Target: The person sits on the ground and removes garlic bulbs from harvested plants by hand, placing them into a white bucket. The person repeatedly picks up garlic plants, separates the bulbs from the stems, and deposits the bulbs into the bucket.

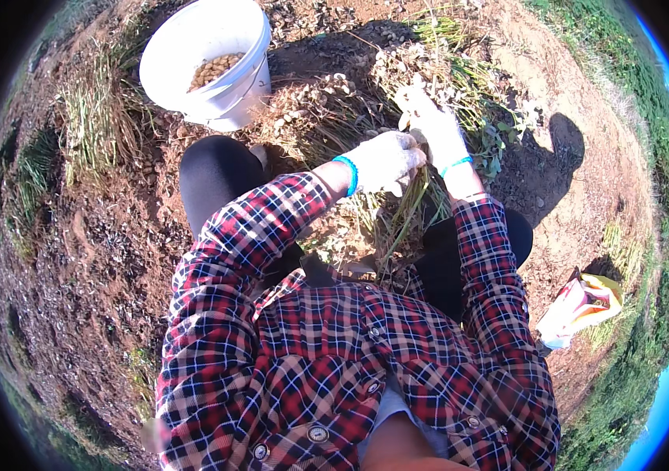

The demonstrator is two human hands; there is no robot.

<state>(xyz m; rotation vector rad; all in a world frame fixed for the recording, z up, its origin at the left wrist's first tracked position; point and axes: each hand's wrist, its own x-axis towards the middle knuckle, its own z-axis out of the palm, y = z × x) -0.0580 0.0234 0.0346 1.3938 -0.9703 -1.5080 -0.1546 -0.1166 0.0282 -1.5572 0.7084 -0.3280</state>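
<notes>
My left hand (386, 162), in a white knit glove with a blue cuff, is closed around the stems of a peanut plant (408, 206). The stems hang down between my knees. Right beside it, my right hand (437, 132) wears a matching glove, its fingers curled among roots and pods. A tan peanut pod (404, 122) shows between its thumb and fingers; the fingertips are partly hidden. Uprooted peanut plants (317, 115) with pods on their roots lie just past my hands. Another heap of plants (470, 79) spreads beyond the right hand.
A white plastic bucket (246, 76) stands at the far left of the plants, with picked peanuts (215, 70) inside. More pulled plants (99, 118) lie left of it. An open plastic bag (582, 309) sits on the soil at my right. Green growth (629, 88) borders the right side.
</notes>
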